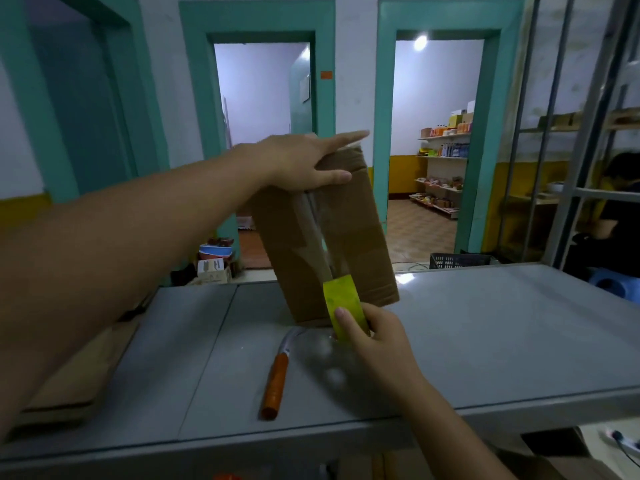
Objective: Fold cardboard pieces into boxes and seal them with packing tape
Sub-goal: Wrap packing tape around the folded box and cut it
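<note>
The left hand (304, 157) lies spread over the top end of the cardboard box (360, 237), fingers straight and pointing right, thumb laid flat on the near face. The right hand (377, 337) is curled round a yellow-green tape roll (343, 306), thumb on its outer side, and holds it against the bottom of the box's near face. From the roll a clear tape strip (313, 216) runs up the seam between the two flaps (its upper end is hidden under the left hand).

The box stands on its lower end near the middle of the grey worktop (502, 341), leaning away towards the far edge, between the two hands. An orange-handled knife (275, 386) lies just left of the right hand, towards the near edge. Flat cardboard sheets (69, 386) lie at the left edge.

Beyond the far edge are teal door frames (491, 133), shelves of goods (443, 168) through the right doorway, a black basket (457, 260), and a seated person (620, 209) behind a metal rack (585, 133).
</note>
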`<state>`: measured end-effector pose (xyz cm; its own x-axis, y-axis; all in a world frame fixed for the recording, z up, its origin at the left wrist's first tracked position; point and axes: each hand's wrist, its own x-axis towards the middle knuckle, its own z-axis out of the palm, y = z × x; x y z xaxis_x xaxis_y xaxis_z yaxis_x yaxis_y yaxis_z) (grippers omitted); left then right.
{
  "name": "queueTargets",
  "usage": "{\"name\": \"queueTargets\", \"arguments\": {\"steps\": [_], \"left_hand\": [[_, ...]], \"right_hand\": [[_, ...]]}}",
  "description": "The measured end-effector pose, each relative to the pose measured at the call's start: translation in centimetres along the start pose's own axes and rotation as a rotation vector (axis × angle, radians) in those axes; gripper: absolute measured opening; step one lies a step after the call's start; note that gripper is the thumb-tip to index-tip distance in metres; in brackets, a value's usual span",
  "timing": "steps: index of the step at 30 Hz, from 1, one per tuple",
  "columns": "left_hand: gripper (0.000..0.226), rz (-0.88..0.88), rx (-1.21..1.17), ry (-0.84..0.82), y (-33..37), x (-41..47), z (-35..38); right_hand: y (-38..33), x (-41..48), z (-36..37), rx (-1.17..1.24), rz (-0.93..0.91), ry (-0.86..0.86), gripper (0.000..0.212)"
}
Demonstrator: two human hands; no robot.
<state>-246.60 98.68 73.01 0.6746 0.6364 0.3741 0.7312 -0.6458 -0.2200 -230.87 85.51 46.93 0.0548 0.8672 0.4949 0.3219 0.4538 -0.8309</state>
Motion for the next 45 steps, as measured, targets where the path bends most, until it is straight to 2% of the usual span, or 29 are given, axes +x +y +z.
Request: {"name": "queueTargets", "arguments": {"steps": [6, 10, 17, 22, 25, 28, 31, 34, 40, 43, 45], "left_hand": [[0.07, -0.147, -0.15, -0.074, -6.1, -6.9, -2.3], [0.054, -0.306, -0.324, 0.017, -10.3, -13.1, -0.5], [0.052, -0.472, -0.531, 0.081, -14.4, -24.2, 5.2], [0.062, -0.551, -0.476, 0.062, -14.5, -29.0, 6.4], [0.074, -0.47, -0.308, 0.128, -12.9, -27.4, 4.2], [0.073, -0.373, -0.106, 0.152, -9.4, -22.1, 2.4], [0.081, -0.355, 0.027, -0.019, -6.4, -16.8, 3.1], [0.084, -0.378, -0.024, -0.191, -6.0, -15.6, 5.7], [0.075, -0.334, 0.133, -0.037, -7.4, -17.2, 7.7], [0.073, -0.318, 0.138, -0.017, -7.5, -17.4, 7.9], [0.072, -0.314, 0.12, -0.01, -7.3, -17.5, 8.0]], "right_hand": [[-2.4, 1.5, 1.5, -0.243, -0.123, -0.072, 0.026], [-4.3, 3.4, 2.1, -0.401, -0.186, -0.131, 0.018], [-7.2, 4.6, 5.3, -0.56, -0.248, -0.264, 0.046], [-8.4, 4.2, 7.0, -0.719, -0.265, -0.363, 0.049], [-8.8, 4.3, 7.4, -0.784, -0.308, -0.384, 0.044], [-8.9, 4.6, 7.7, -0.794, -0.314, -0.395, 0.045], [-8.7, 4.5, 8.0, -0.798, -0.321, -0.398, 0.048], [-8.2, 4.6, 7.6, -0.822, -0.288, -0.386, 0.048], [-7.0, 5.2, 6.6, -0.837, -0.281, -0.382, 0.041], [-6.7, 6.4, 5.5, -0.921, -0.167, -0.323, 0.036], [-6.3, 7.4, 4.0, -0.989, -0.086, -0.305, 0.039]]}}
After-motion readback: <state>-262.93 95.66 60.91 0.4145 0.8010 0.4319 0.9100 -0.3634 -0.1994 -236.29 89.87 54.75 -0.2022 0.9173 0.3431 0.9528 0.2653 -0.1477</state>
